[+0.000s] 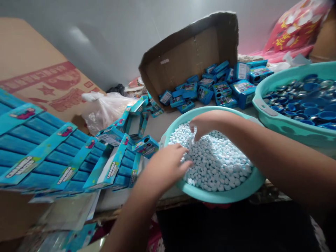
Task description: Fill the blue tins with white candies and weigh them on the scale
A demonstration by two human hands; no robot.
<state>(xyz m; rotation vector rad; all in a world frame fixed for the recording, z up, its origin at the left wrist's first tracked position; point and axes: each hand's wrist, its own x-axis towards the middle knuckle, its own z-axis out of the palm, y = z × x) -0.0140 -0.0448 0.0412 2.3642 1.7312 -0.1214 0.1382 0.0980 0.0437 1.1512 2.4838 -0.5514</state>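
Note:
A round teal basin (223, 197) holds a heap of small pale blue and white candies (217, 175). My left hand (170, 161) is over the basin's left rim, thumb and fingers apart, with the fingertips at the candies. Coming in from the right, my right hand (203, 122) reaches down to the heap's far left side. Its fingers curve downward with a gap between them and the thumb, and I see nothing held in them. Just left of the basin lies a small blue candy box (147, 146).
Stacked blue display boxes (65, 154) fill the left side. An overturned-looking cardboard box (189, 52) at the back has several small blue boxes (222, 89) before it. At right, another teal basin (291, 120) contains blue and silvery pieces. A knotted plastic bag (105, 112) stands behind.

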